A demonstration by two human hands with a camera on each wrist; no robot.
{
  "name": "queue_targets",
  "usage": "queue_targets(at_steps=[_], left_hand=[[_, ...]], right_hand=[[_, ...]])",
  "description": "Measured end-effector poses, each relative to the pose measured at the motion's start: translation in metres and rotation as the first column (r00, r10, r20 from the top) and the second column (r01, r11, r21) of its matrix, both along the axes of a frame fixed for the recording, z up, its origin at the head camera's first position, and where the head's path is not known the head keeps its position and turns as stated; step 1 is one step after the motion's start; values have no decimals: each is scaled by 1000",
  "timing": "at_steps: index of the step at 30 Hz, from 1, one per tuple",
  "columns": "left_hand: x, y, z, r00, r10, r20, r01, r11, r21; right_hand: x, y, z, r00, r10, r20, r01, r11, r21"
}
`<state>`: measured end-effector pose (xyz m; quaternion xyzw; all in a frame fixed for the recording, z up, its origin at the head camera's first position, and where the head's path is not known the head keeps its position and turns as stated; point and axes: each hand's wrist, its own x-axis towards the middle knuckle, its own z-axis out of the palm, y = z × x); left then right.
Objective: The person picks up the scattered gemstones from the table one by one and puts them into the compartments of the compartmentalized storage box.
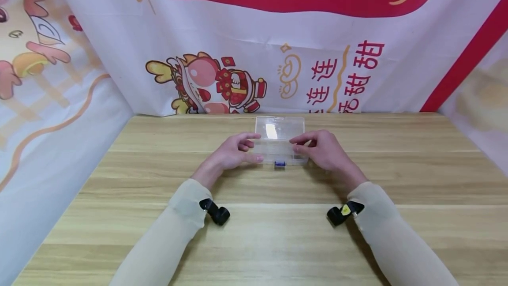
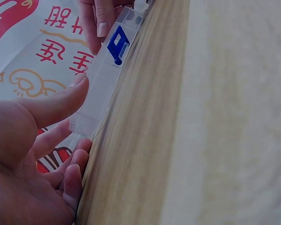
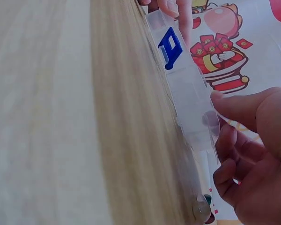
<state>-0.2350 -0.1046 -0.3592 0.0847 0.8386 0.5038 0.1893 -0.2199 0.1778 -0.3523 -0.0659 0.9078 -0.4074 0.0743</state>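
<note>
A clear plastic box (image 1: 274,147) with a blue latch (image 1: 279,163) lies on the table near the back edge. Its see-through lid (image 1: 279,127) is raised at the back. My left hand (image 1: 236,151) holds the left end, its thumb by the front corner and its other fingers around the end. At the right end is my right hand (image 1: 323,149), thumb and forefinger bent over the rim. In the right wrist view a fingertip shows blurred through the plastic wall (image 3: 192,108). I cannot tell whether those fingers pinch anything.
The wooden table (image 1: 274,237) stretches in front of the box. Right behind it hangs a printed cloth (image 1: 246,25), with more cloth along both sides. In the right wrist view a small rounded, glassy thing (image 3: 201,208) appears near the box's right end.
</note>
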Motion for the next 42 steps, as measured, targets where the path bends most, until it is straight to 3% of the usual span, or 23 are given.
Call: queue_targets(at_steps=[9, 19, 29, 35, 42], left_hand=[[0, 1, 0, 1000, -5, 5, 5, 1000, 8], [-1, -1, -1, 1000, 1, 11, -1, 1000, 2], [0, 0, 0, 1000, -4, 6, 4, 1000, -6], [-1, -1, -1, 1000, -1, 8, 1, 1000, -8], [-1, 0, -1, 1000, 4, 11, -4, 1000, -9]], right_hand=[[0, 15, 1, 998, -63, 21, 66, 987, -145], [-8, 33, 0, 994, -105, -40, 99, 988, -121], [-11, 49, -2, 987, -154, 49, 159, 981, -114], [-13, 59, -5, 993, -91, 78, 99, 990, -104], [-13, 68, -8, 999, 16, 49, -12, 997, -82]])
